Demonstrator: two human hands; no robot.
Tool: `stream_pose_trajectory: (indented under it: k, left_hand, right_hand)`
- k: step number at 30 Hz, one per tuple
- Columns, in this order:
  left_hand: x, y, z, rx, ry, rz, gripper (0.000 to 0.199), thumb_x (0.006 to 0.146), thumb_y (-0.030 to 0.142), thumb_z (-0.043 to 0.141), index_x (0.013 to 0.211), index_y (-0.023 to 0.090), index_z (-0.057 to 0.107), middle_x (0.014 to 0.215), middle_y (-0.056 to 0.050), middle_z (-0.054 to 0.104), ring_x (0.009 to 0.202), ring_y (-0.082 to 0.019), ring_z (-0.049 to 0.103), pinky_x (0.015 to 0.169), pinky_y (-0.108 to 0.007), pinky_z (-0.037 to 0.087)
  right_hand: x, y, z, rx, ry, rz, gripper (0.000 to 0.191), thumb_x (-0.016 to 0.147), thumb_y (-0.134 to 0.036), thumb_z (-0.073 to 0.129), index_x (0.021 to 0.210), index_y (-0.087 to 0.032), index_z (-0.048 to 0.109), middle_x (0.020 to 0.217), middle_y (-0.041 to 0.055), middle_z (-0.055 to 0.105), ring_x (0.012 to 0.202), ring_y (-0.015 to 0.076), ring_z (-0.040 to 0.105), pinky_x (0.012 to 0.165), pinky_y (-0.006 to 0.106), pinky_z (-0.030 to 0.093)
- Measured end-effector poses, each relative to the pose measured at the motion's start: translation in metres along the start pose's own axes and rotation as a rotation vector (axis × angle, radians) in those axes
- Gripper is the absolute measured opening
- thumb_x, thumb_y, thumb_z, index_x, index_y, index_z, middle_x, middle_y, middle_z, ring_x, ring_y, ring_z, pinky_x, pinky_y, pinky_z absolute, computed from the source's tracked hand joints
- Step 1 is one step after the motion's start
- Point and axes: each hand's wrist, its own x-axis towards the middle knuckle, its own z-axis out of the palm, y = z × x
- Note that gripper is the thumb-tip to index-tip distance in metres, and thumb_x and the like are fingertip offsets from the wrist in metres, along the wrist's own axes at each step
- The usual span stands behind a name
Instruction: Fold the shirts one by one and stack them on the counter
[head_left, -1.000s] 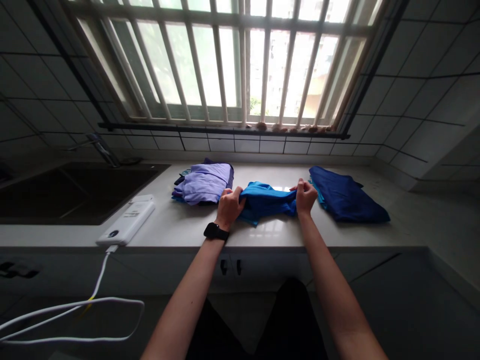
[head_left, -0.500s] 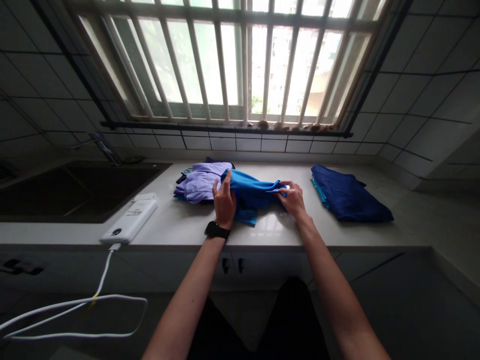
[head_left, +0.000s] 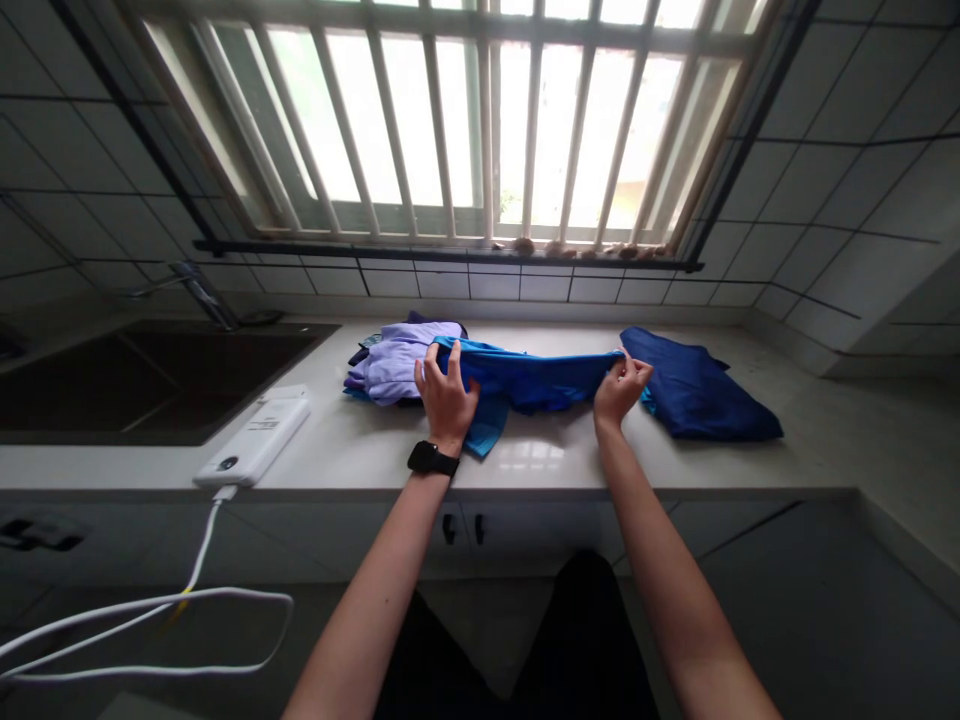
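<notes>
A bright blue garment is stretched sideways over the counter between my two hands; its exact kind I cannot make out. My left hand, with a dark watch on the wrist, holds its left end. My right hand pinches the upper right corner, fingers closed on the cloth. A lighter blue flap hangs down onto the counter beside my left hand. Directly left of that hand lies a pile of crumpled lilac clothing with darker pieces beneath. A folded navy garment lies just right of my right hand, a light blue piece partly under it.
A dark sink with a faucet is at the left. A white power bank with a white cable sits near the counter's front edge. Behind the counter is a barred window with small roundish objects on its sill.
My right hand has moved to the right, drawing the blue garment's edge out straight and wide. My left hand has shifted slightly left, still on the cloth.
</notes>
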Motion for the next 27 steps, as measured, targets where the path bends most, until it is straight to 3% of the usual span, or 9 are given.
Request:
stream_pose_trajectory:
  k: [4, 7, 10, 12, 15, 19, 22, 24, 27]
  left_hand:
    - [-0.003, 0.002, 0.002, -0.005, -0.196, 0.178, 0.054, 0.092, 0.023, 0.062, 0.146, 0.017, 0.056, 0.112, -0.013, 0.073, 0.115, -0.032, 0.066, 0.123, -0.058, 0.032]
    - [-0.005, 0.003, 0.006, -0.076, -0.426, 0.357, 0.051, 0.092, 0.027, 0.067, 0.143, 0.020, 0.060, 0.089, -0.004, 0.074, 0.095, -0.027, 0.070, 0.114, -0.050, 0.043]
    - [-0.006, 0.002, 0.010, -0.108, -0.562, 0.481, 0.051, 0.087, 0.034, 0.076, 0.136, 0.021, 0.066, 0.108, -0.008, 0.076, 0.108, -0.029, 0.069, 0.107, -0.046, 0.047]
    - [-0.007, 0.000, 0.012, -0.081, -0.587, 0.497, 0.046, 0.088, 0.035, 0.076, 0.130, 0.021, 0.069, 0.122, -0.012, 0.072, 0.117, -0.030, 0.066, 0.106, -0.045, 0.047]
    - [-0.006, -0.004, 0.015, 0.006, -0.599, 0.456, 0.023, 0.093, 0.029, 0.066, 0.112, 0.021, 0.076, 0.121, -0.013, 0.071, 0.116, -0.030, 0.065, 0.106, -0.047, 0.046]
    - [-0.006, -0.005, 0.017, 0.039, -0.640, 0.419, 0.019, 0.095, 0.023, 0.059, 0.101, 0.021, 0.077, 0.116, -0.011, 0.073, 0.111, -0.028, 0.066, 0.106, -0.047, 0.045]
    - [-0.008, -0.005, 0.018, 0.022, -0.629, 0.395, 0.023, 0.093, 0.021, 0.059, 0.107, 0.021, 0.077, 0.118, -0.011, 0.073, 0.112, -0.029, 0.067, 0.106, -0.047, 0.046]
    - [-0.008, -0.006, 0.018, 0.019, -0.610, 0.383, 0.029, 0.091, 0.020, 0.060, 0.116, 0.021, 0.075, 0.119, -0.012, 0.074, 0.113, -0.029, 0.068, 0.106, -0.046, 0.046]
    - [-0.008, -0.008, 0.019, 0.029, -0.591, 0.371, 0.042, 0.091, 0.019, 0.059, 0.132, 0.021, 0.069, 0.118, -0.012, 0.075, 0.112, -0.028, 0.069, 0.105, -0.044, 0.047]
  right_hand:
    - [-0.001, 0.000, 0.005, 0.059, -0.111, 0.031, 0.038, 0.094, -0.030, 0.038, 0.112, -0.019, 0.070, 0.106, 0.0127, 0.066, 0.099, 0.0251, 0.065, 0.094, 0.039, 0.052]
    - [-0.003, 0.002, 0.009, 0.138, -0.291, 0.131, 0.028, 0.089, -0.035, 0.045, 0.099, -0.020, 0.065, 0.090, 0.0069, 0.070, 0.087, 0.0228, 0.066, 0.086, 0.035, 0.054]
    - [-0.004, 0.002, 0.011, 0.334, -0.533, 0.275, 0.022, 0.085, -0.043, 0.050, 0.093, -0.024, 0.059, 0.081, 0.0029, 0.068, 0.081, 0.0222, 0.067, 0.081, 0.036, 0.056]
    - [-0.003, 0.000, 0.011, 0.534, -0.640, 0.304, 0.023, 0.086, -0.045, 0.049, 0.097, -0.026, 0.055, 0.089, 0.0044, 0.071, 0.089, 0.0236, 0.071, 0.083, 0.039, 0.057]
    - [-0.002, 0.000, 0.012, 0.690, -0.628, 0.246, 0.026, 0.091, -0.045, 0.042, 0.110, -0.028, 0.051, 0.117, 0.0086, 0.074, 0.116, 0.0238, 0.069, 0.094, 0.044, 0.057]
    - [-0.007, 0.009, 0.016, 0.421, -0.586, 0.243, 0.044, 0.089, -0.042, 0.051, 0.131, -0.028, 0.051, 0.132, 0.0119, 0.069, 0.123, 0.0247, 0.067, 0.101, 0.046, 0.054]
    - [-0.014, 0.016, 0.017, 0.147, -0.603, 0.062, 0.056, 0.079, -0.039, 0.069, 0.132, -0.024, 0.060, 0.134, 0.0144, 0.068, 0.126, 0.0289, 0.063, 0.108, 0.047, 0.050]
    - [-0.017, 0.018, 0.015, -0.020, -0.678, -0.069, 0.051, 0.074, -0.036, 0.075, 0.122, -0.023, 0.068, 0.126, 0.0130, 0.071, 0.122, 0.0314, 0.064, 0.108, 0.047, 0.050]
    - [-0.020, 0.013, 0.011, -0.163, -0.769, -0.153, 0.023, 0.079, -0.032, 0.070, 0.100, -0.023, 0.076, 0.102, 0.0093, 0.074, 0.101, 0.0291, 0.069, 0.098, 0.043, 0.054]
